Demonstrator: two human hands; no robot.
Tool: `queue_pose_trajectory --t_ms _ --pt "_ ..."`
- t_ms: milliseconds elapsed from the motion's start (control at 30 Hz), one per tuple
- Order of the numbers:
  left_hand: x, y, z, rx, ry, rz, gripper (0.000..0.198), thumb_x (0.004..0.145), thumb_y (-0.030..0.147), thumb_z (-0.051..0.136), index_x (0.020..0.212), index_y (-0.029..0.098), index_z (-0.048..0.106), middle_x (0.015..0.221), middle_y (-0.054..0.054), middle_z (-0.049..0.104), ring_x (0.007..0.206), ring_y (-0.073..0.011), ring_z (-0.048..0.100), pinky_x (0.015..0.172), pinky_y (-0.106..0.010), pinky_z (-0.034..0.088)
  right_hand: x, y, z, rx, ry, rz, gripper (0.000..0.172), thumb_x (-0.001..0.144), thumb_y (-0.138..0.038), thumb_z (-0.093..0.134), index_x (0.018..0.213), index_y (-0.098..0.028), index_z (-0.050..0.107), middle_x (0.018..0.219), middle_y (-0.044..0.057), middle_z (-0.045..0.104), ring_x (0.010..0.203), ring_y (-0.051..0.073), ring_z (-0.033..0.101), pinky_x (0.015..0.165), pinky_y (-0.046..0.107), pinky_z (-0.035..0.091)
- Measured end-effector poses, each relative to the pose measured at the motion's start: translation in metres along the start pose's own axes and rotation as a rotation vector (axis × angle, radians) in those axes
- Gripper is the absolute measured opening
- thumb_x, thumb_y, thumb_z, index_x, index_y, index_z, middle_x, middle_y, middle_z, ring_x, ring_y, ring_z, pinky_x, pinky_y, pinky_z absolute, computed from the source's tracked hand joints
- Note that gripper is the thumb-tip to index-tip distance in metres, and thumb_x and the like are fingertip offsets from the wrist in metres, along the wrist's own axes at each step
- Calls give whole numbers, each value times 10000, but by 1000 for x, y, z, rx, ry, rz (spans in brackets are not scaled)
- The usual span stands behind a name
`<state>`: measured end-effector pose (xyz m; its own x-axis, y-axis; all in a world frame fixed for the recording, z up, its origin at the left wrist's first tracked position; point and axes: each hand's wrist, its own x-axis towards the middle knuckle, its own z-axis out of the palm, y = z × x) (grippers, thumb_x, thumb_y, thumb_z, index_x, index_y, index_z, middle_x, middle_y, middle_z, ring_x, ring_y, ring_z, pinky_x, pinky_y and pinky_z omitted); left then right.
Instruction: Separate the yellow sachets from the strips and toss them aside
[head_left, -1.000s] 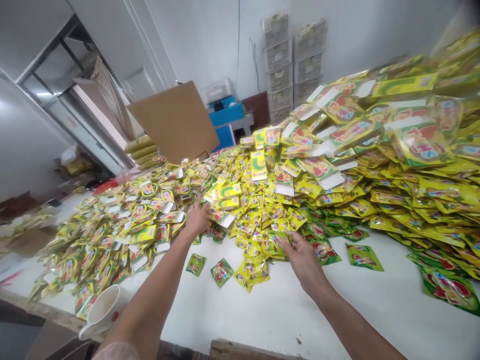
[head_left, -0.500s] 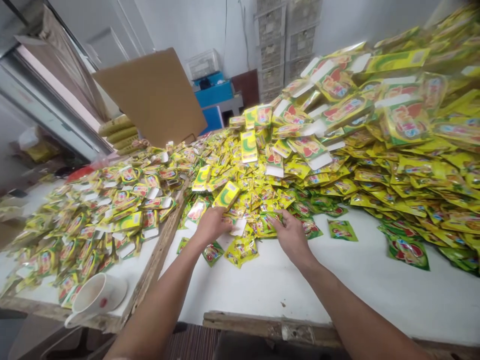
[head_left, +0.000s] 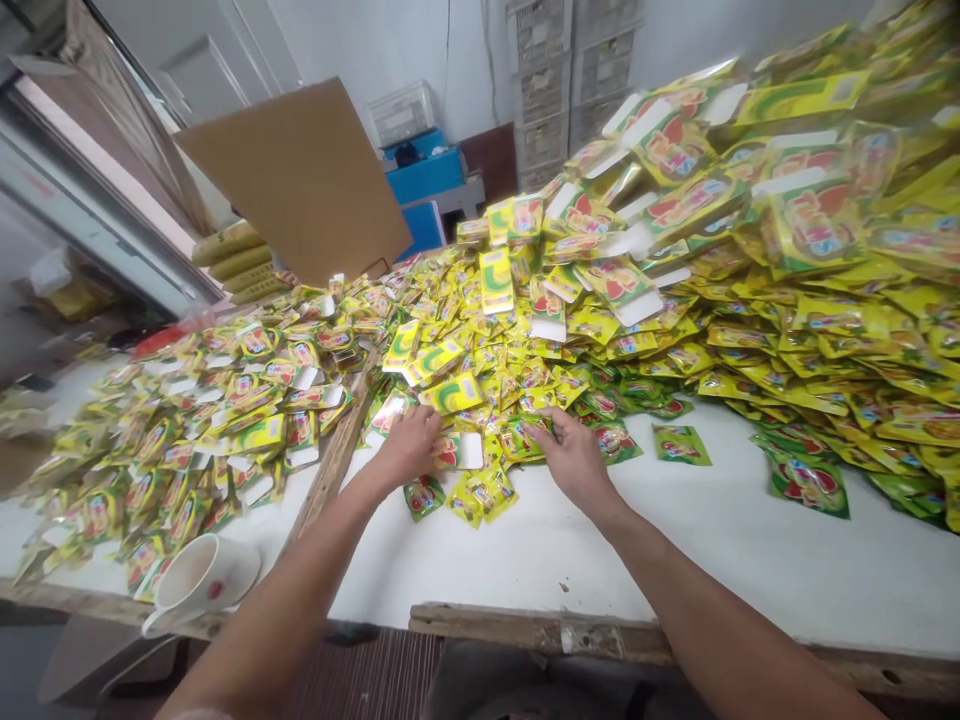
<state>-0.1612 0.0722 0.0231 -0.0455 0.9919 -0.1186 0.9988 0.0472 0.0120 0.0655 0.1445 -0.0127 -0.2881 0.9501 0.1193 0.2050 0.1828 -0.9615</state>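
My left hand (head_left: 407,447) is closed around a small printed carton (head_left: 448,452), whose white open flap points right. Its fingers partly hide the carton. To the right, my right hand (head_left: 576,458) pinches the edge of a shiny green and yellow sachet (head_left: 522,438) between thumb and fingers. Yellow sachets (head_left: 484,492) lie on the white table just below and between both hands. A yellow carton (head_left: 453,393) rests on the heap right above my left hand.
A large heap of sachets (head_left: 810,340) with cartons on top rises at the right. Left of a wooden strip (head_left: 330,465) lie many filled-looking cartons (head_left: 255,390) and a white mug (head_left: 206,575). A cardboard sheet (head_left: 300,180) stands behind.
My left hand has shifted slightly left and down with the carton, its flap now level. The yellow carton above it has tipped flatter. My right hand stays at the sachet; the camera view shifted slightly.
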Motion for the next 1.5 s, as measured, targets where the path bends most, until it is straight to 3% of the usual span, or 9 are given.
queue_pose_trajectory --t_ms 167,300,400,567,767,1000,1267,1400,1500 --pt "-11 11 7 -322 39 -155 359 688 371 676 981 192 572 822 -37 614 758 -210 560 648 -283 383 0 -1 -1 63 5 -30 396 717 -559 575 844 -184 592 603 -27 479 590 141 426 558 265 339" --pt "-21 23 20 -660 128 -105 340 739 493 607 842 171 643 802 -32 628 776 -205 559 679 -280 402 -2 -4 4 135 13 -71 365 736 -538 574 830 -187 589 633 -22 506 589 133 430 541 252 338" --pt "-28 39 28 -1050 86 -62 370 757 465 613 967 163 645 864 -31 659 804 -199 581 710 -272 430 -3 -6 5 86 20 -95 306 771 -484 553 848 -192 604 616 -27 516 565 128 431 532 246 334" --pt "-41 53 39 -1461 48 -133 357 760 412 646 1004 152 638 929 -52 680 801 -182 605 736 -275 458 -3 -7 -4 -79 -143 -168 206 777 -385 560 838 -207 644 640 -19 590 579 141 491 560 247 365" --pt "-49 55 39 -1578 -89 -171 347 730 380 693 980 143 650 861 -48 697 716 -157 614 684 -258 471 -3 -8 -6 -65 -194 -169 192 779 -350 556 860 -199 642 739 3 654 707 174 571 655 265 412" --pt "-50 60 48 -1629 70 -248 358 730 420 683 940 133 637 790 -41 688 656 -145 603 637 -250 463 -3 -9 -7 -44 -296 -84 192 781 -381 566 839 -216 645 751 -2 665 726 186 587 670 283 418" --pt "-53 63 48 -1524 5 -202 374 715 400 699 991 152 655 884 -40 700 742 -160 615 686 -252 469 -8 -2 8 -97 -312 -170 107 709 -246 655 803 -208 689 835 31 651 814 191 590 759 318 427" --pt "-50 67 48 -1609 27 -251 434 669 373 742 1038 164 648 944 -49 706 785 -181 639 735 -280 487 -11 -2 10 43 -256 -74 232 706 -300 657 918 -206 640 776 2 637 738 165 588 696 295 454" --pt "-49 69 45 -1737 52 -290 452 663 369 750 1046 152 646 923 -61 713 753 -178 653 721 -287 500 -13 -5 8 104 -241 -95 159 744 -334 609 829 -201 621 729 2 639 695 156 593 664 285 463"
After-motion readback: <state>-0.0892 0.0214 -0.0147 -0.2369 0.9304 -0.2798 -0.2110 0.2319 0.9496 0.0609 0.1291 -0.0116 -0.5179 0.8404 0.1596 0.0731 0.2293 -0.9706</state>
